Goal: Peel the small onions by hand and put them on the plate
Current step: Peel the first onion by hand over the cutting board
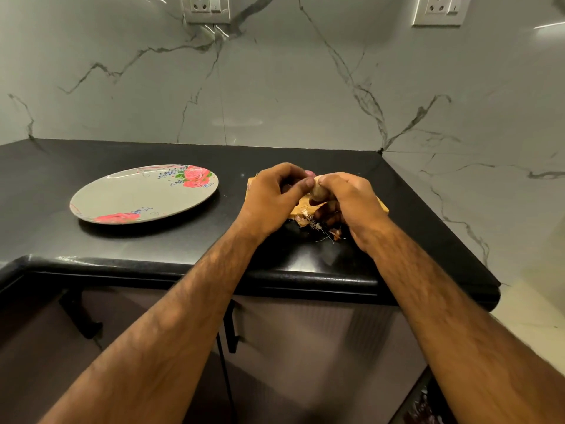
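A small brownish onion (319,192) is held between both hands above a wooden board (301,206) on the black counter. My left hand (275,197) curls around it from the left, thumb tip pressing its top. My right hand (351,203) grips it from the right with curled fingers. Dry onion skins and roots (321,229) lie at the board's near edge, partly hidden under my right hand. A grey oval plate (122,191) with pink roses sits to the left with nothing on it.
The black counter (137,243) ends in a rounded front edge with cabinet doors and black handles (232,328) below. A marble wall rises behind and to the right. Two wall sockets (206,7) are at the top.
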